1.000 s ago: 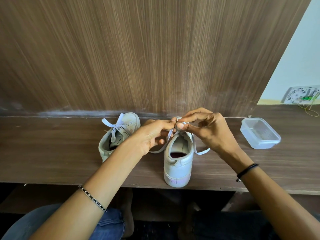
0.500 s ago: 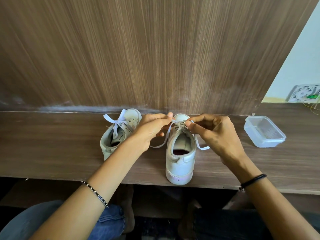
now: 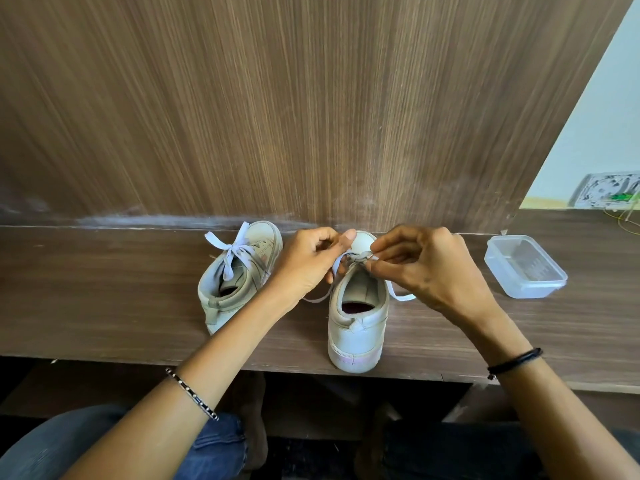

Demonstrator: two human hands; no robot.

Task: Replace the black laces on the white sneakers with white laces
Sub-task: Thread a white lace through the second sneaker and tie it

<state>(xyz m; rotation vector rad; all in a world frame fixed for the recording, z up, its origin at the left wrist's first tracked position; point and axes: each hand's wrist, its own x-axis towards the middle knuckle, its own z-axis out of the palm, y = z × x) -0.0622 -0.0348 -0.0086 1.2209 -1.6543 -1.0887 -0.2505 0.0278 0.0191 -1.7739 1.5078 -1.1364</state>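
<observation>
Two white sneakers stand on a wooden shelf [image 3: 104, 306], heels toward me. The left sneaker [image 3: 239, 275] has its white lace [image 3: 235, 251] tied in a bow. The right sneaker [image 3: 358, 317] carries a white lace [image 3: 362, 255] that both hands hold over its tongue. My left hand [image 3: 308, 265] pinches the lace's left strand between thumb and finger. My right hand [image 3: 426, 268] pinches the lace at the knot. Loose lace ends trail down either side of the shoe. No black lace is visible.
A clear plastic container [image 3: 524, 266] sits on the shelf to the right of the shoes. A wood panel wall [image 3: 311, 116] rises directly behind them. A white board with wires [image 3: 609, 194] lies at the far right. My knees are under the shelf edge.
Both hands have shifted slightly toward the wall and apart, drawing the white lace across the right sneaker's tongue. The camera view tilted a little.
</observation>
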